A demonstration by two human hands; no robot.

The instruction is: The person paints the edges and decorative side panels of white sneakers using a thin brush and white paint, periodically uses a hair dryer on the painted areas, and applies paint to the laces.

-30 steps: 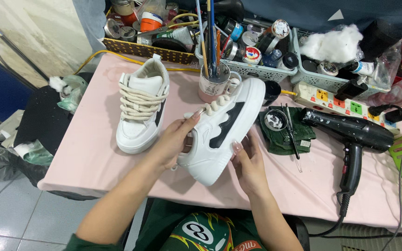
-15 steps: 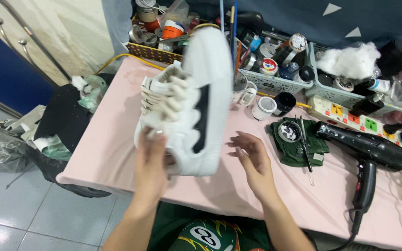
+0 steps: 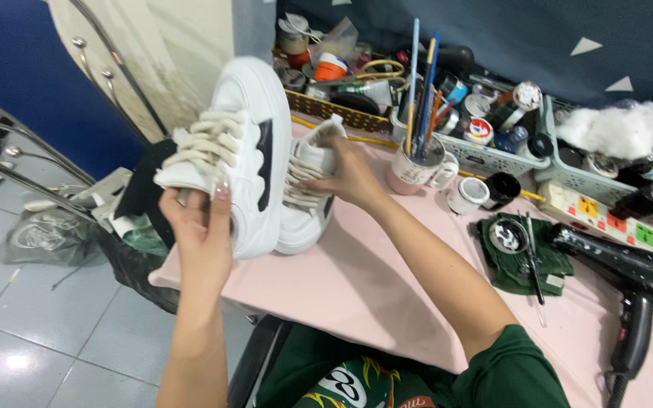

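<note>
Left hand (image 3: 198,227) has the white sneaker with the black side patch (image 3: 228,151) lifted clear of the desk (image 3: 357,279), fingers (image 3: 222,198) clamped on its upper just under the cream laces, sole facing away from the palm. Half a second ago this shoe was held up more centrally with the right hand open below it; a second ago both hands had it down on the desk. So it has gone from two-hand grip to one-hand carry, swung out past the desk's left edge.

Right hand (image 3: 349,177) has left that shoe and reached forward to the second white sneaker (image 3: 307,189), which sits on the desk just beyond the left fingers, partly hidden behind the raised shoe. Right fingers lie on its collar and laces; whether they are closed on it or just resting, I cannot tell (thumb side hidden).

Meaning: work on the first shoe looks paused, attention shifting to the pair's other half.

Just right of the right fingers: mug of brushes (image 3: 416,162), small white cup (image 3: 468,195). Well apart to the right: green cloth with a small dish (image 3: 519,245), black hair dryer (image 3: 632,276).
</note>
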